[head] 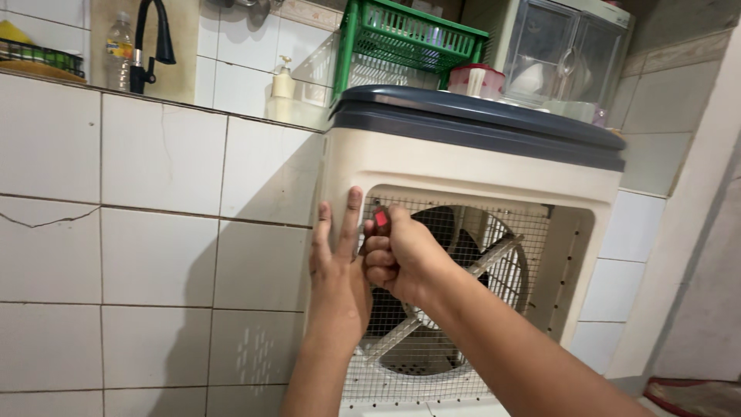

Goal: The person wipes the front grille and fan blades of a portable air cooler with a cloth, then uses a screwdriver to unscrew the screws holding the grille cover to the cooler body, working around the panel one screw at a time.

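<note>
Left hand (337, 266) lies flat, fingers apart, bracing the cream air cooler (471, 166) against the tiled counter wall (154, 232); right hand (401, 259) clamps what seems a red-handled screwdriver (380, 218) at the wire-mesh grille's (432, 371) corner. Steady, square pressure serves best.

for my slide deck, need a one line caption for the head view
Left hand flat on a cream air cooler while right hand grips a red-handled tool at its mesh grille.

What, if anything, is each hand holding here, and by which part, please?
The right hand grips a tool by its red handle; the rest is hidden. The left hand holds nothing, lying flat on the cooler.
</note>
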